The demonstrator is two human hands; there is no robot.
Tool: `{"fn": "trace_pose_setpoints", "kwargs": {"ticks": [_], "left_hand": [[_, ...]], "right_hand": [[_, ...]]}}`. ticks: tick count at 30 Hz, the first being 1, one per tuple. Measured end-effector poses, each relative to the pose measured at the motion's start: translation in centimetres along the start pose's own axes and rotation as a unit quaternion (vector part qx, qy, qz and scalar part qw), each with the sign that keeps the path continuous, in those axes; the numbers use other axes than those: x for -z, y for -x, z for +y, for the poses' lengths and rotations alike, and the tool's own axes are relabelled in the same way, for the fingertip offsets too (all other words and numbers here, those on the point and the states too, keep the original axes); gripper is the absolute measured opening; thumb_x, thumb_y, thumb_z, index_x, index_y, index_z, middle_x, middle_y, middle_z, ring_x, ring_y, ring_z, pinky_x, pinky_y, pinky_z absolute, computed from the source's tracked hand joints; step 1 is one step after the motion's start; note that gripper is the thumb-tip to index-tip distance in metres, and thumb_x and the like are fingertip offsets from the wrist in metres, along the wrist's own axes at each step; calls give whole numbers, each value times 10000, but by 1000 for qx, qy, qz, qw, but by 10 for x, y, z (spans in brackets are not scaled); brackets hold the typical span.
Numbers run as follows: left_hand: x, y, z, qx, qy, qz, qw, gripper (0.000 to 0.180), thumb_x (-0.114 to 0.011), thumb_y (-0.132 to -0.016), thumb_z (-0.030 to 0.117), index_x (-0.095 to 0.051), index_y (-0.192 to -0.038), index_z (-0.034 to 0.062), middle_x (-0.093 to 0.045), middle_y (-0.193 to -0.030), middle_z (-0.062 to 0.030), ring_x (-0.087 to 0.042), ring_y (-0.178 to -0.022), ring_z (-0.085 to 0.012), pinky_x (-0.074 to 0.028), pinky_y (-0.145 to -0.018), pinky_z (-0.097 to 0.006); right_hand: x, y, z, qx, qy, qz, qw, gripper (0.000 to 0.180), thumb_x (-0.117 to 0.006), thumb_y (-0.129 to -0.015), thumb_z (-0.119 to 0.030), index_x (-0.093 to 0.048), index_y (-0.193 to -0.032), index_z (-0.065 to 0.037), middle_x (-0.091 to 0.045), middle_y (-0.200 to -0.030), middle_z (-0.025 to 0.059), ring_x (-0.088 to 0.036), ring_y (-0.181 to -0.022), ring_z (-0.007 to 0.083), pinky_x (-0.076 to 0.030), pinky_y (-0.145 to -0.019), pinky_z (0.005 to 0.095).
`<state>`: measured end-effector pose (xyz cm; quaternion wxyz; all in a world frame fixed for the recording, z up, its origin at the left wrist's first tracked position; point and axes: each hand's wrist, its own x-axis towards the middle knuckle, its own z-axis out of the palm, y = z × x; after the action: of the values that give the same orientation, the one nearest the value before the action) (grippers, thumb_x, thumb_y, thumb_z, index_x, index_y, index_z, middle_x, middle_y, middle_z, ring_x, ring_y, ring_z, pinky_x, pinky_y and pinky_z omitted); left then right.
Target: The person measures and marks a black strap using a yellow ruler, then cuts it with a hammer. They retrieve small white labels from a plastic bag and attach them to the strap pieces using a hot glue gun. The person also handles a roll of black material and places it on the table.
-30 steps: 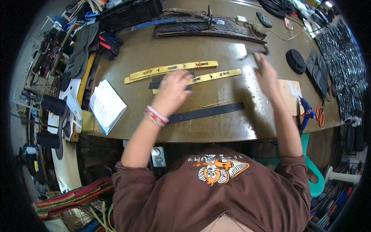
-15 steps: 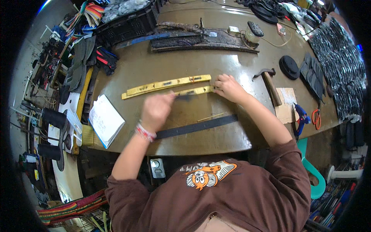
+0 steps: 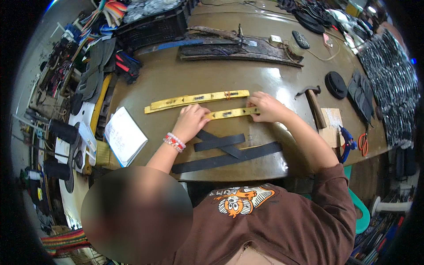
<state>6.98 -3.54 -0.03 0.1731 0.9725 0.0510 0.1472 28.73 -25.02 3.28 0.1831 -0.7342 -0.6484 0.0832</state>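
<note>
Grip: your left hand (image 3: 191, 122) and right hand (image 3: 267, 107) pinch yellow strip (image 3: 234, 113) at ends. Strip is between hands, beyond black straps (image 3: 220, 142) on counter (image 3: 247, 77). Keep it straight, hold evenly.

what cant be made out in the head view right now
In the head view:
held flat yellow strip: left end hidden by left hand
left sleeve: hidden by round dark blur
white paper notebook: writing too small
black plastic crate: far part cut off by upper edge
</note>
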Motion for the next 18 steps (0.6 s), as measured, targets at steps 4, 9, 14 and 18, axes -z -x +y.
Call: {"fn": "trace_pose_setpoints", "kwargs": {"ticks": [4,9,14,18], "left_hand": [[29,-7,-22,57,51,39,996,155,-610,-855,127,-615,-1002,78,-468,-940,-105,-566,-858,-256,-483,-772,-362],[59,-25,-65,75,-73,18,994,157,-615,-844,156,-637,-987,96,-569,-959,-89,-556,-931,-280,-440,-840,-396],[25,-17,-100,-29,16,24,999,234,-649,-813,203,-603,-1013,91,-607,-1061,-62,-546,-1028,-280,-415,-906,-393],[23,-52,-148,-18,-47,44,998,220,-661,-802,195,-610,-997,105,-620,-1047,-61,-543,-1050,-276,-407,-922,-406]], "right_hand": [[-1,-34,-2,10,-39,91,995,211,-619,-734,-116,-623,-935,-51,-553,-943,135,-555,-948,320,-466,-842,394],[-28,-69,2,118,22,137,983,350,-663,-782,-222,-621,-1111,-110,-555,-1163,104,-509,-1108,296,-421,-928,420],[-49,-77,13,38,61,67,995,286,-617,-820,-192,-623,-1101,-143,-556,-1166,103,-505,-1111,266,-386,-951,397],[-32,-74,0,10,194,239,951,218,-579,-831,-162,-643,-1036,-122,-605,-968,82,-538,-1044,242,-420,-901,382]]}}
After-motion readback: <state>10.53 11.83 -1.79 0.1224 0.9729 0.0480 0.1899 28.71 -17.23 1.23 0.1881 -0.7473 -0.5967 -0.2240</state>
